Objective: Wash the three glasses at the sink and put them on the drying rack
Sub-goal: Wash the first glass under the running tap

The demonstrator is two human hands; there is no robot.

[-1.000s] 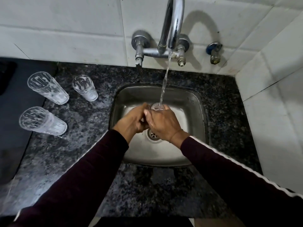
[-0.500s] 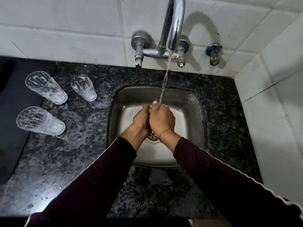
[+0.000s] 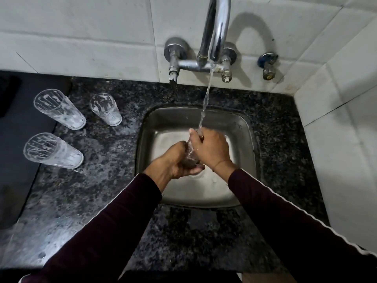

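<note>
From the head view, three glasses stand on the dark granite counter left of the sink, all streaked with white suds: a far-left glass, a small glass nearest the basin, and a near glass close to a dark mat. Soaping looks done on these three, I judge, but rinsing and racking are left — no drying rack shows anywhere. Over the basin, water runs from the tap onto the hands. The left hand is curled, palm up, under something clear and wet; the right hand is closed over it from above, fingers wrapped. What sits between them looks like glass or just running water — I cannot tell which, since the hands hide nearly all of it. If it is a glass, it is a fourth one. The suds on the counter glasses cling in vertical streaks inside the walls, thickest at the bases.
</note>
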